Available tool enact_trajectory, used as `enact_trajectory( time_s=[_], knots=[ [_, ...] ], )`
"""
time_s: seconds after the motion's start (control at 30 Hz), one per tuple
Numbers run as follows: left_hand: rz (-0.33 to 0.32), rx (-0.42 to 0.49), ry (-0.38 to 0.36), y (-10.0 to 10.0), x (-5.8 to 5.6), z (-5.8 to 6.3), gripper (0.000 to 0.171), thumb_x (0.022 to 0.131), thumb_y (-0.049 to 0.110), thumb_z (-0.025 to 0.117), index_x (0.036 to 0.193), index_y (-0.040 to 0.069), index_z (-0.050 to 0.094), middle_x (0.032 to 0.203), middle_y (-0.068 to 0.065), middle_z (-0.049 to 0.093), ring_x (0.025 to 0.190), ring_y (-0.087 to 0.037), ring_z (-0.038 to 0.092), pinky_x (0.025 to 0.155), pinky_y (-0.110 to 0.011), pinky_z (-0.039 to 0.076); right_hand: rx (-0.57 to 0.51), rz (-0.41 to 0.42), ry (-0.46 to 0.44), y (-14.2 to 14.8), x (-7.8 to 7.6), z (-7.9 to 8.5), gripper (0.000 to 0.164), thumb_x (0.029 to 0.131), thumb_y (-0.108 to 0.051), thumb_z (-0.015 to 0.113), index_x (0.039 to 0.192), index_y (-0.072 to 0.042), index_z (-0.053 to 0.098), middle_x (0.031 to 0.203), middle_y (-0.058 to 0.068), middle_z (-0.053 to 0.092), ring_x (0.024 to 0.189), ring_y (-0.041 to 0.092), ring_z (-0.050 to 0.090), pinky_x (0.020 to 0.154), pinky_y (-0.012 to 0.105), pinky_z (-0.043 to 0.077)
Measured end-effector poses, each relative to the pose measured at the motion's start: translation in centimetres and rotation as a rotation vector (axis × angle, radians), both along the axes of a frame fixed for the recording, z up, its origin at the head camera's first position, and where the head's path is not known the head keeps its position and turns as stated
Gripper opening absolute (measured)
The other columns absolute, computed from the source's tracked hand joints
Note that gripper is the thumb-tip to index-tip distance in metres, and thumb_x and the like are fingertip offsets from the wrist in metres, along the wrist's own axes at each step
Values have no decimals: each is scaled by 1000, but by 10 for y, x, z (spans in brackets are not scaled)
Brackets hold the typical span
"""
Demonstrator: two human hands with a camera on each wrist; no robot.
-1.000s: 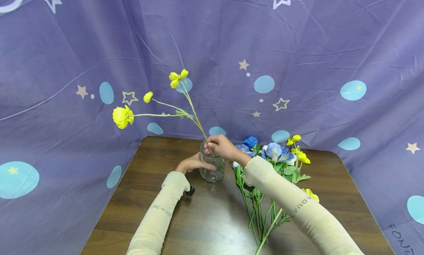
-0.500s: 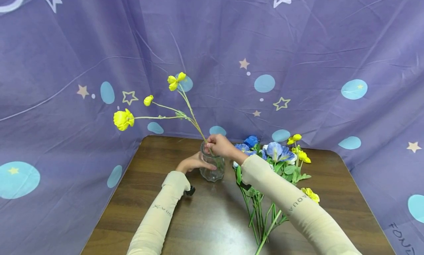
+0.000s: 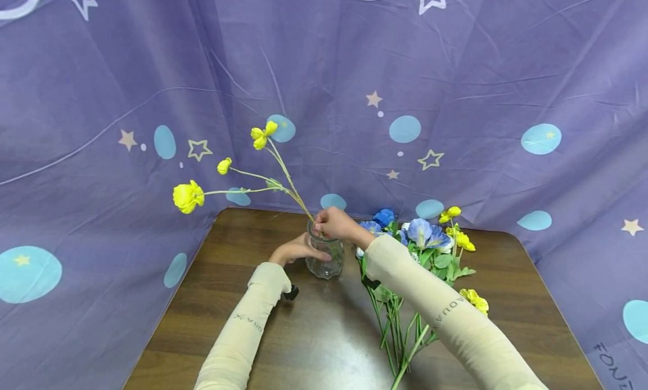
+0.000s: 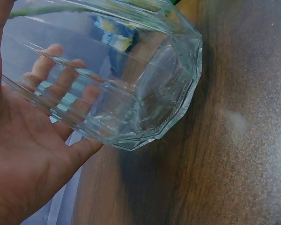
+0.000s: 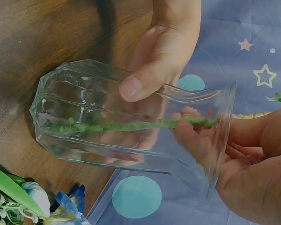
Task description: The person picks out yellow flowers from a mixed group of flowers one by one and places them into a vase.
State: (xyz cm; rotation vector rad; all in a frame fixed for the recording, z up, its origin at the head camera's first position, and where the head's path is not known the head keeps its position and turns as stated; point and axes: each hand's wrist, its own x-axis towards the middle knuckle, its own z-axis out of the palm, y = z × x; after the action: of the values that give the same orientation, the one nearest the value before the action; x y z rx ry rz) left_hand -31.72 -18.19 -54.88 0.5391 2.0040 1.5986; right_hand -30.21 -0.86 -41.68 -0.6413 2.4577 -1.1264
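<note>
A clear glass vase (image 3: 324,263) with a faceted base stands upright on the wooden table. My left hand (image 3: 298,249) grips its side, with the thumb across the front and the fingers behind, seen through the glass in the left wrist view. At the vase's mouth, my right hand (image 3: 336,224) pinches the stem of a yellow flower spray (image 3: 296,196). The spray leans left, with two larger blooms and a small one. In the right wrist view the green stem (image 5: 122,125) runs down inside the vase to near its base, and some right fingers are inside the rim.
To the right lies a bunch of blue, white and yellow flowers (image 3: 425,232), its green stems towards the front, partly behind the right sleeve. A purple patterned cloth (image 3: 324,97) hangs behind the table (image 3: 314,345).
The yellow spray has sunk lower, its stem going deeper into the vase. My right hand has shifted slightly left; the left hand and vase hold still.
</note>
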Motion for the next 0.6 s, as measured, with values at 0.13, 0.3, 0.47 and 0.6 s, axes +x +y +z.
enact_trajectory(
  time_s=[0.13, 0.3, 0.47, 0.6],
  knots=[
    [11, -10, -6, 0, 0, 0, 65, 82, 12, 84, 140, 8, 54, 138, -11, 64, 123, -20, 60, 109, -39, 49, 32, -18, 1, -2, -1, 0, 19, 100, -5, 62, 87, 2, 72, 65, 9, 62, 49, 4, 44, 54, 15, 42],
    [12, -17, -6, 0, 0, -1, 66, 82, 11, 84, 141, 9, 54, 139, -10, 63, 123, -20, 60, 110, -40, 47, 78, -43, 34, -4, 1, 1, 16, 98, -4, 64, 88, 3, 74, 65, 9, 62, 52, 5, 46, 54, 15, 42],
    [16, -28, -18, 0, 1, 0, 73, 82, 15, 84, 146, 11, 49, 144, -9, 59, 127, -22, 57, 113, -41, 46, 74, -64, 29, -4, 3, 1, 13, 95, -3, 67, 86, 2, 75, 61, 1, 59, 55, 8, 49, 55, 17, 41],
    [37, -40, -41, 0, 2, 1, 76, 81, 16, 85, 147, 12, 47, 145, -9, 58, 128, -22, 56, 113, -42, 45, 65, -58, 42, -3, 4, 0, 15, 93, 0, 66, 81, 2, 75, 59, -1, 57, 55, 9, 48, 55, 19, 40]
  ],
)
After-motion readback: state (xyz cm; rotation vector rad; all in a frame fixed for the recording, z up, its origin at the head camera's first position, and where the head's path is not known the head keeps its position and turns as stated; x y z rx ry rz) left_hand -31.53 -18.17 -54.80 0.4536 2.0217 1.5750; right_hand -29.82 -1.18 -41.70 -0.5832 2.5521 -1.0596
